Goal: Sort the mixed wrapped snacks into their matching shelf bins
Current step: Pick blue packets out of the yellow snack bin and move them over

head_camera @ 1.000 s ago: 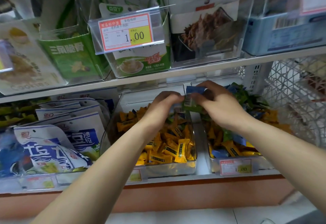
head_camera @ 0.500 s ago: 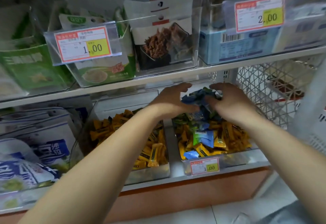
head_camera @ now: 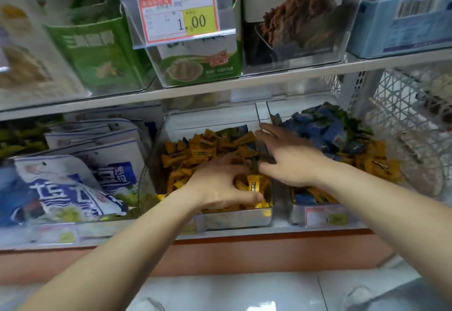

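Wrapped snacks (head_camera: 193, 156), yellow ones, heaped in the clear bin (head_camera: 234, 220). Left hand (head_camera: 220, 184) palm-down in that bin, fingers curled round a clump of them. Right hand (head_camera: 289, 160) over the bin's right wall, fingers straight, spread, gripping nothing. Blue-yellow mix (head_camera: 325, 132) just right of the bin.

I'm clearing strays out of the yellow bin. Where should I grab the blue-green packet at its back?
Probably pinch the blue-green packet by its exposed edge, coming from above and the front. It lies uncovered on top of the yellow snacks, and the right hand is nearest.
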